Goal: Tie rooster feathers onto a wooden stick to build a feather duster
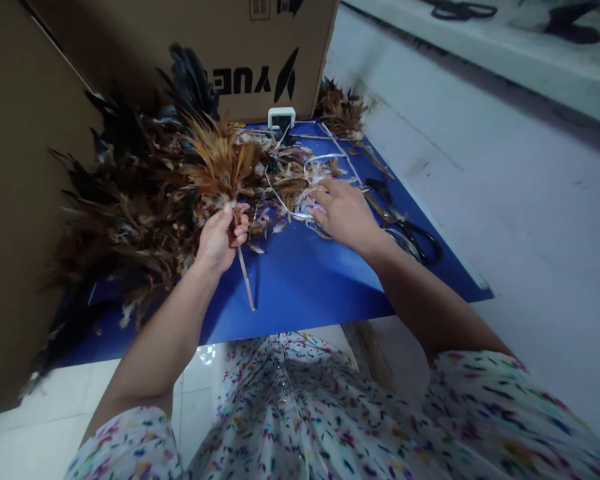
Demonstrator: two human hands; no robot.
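Observation:
My left hand (221, 235) is closed around the thin wooden stick (247, 280) of a feather duster, just below its feathers. Golden-brown feathers (220, 157) fan upward from the top of the stick, and its bare lower end points toward me. To the right, my right hand (347, 212) reaches palm down over a tangle of white string (307, 203). Its fingers and thumb are apart at the strands, and the fingertips are partly hidden. Black-handled scissors (415, 237) lie on the blue tabletop (300, 287) beside my right wrist.
A large heap of brown and black feathers (135, 207) covers the table's left side. Cardboard boxes (265, 47) stand behind and at left. A small white-framed device (282, 119) sits at the back, with more feathers (340, 110) in the far corner. A pale wall (480, 180) borders the right.

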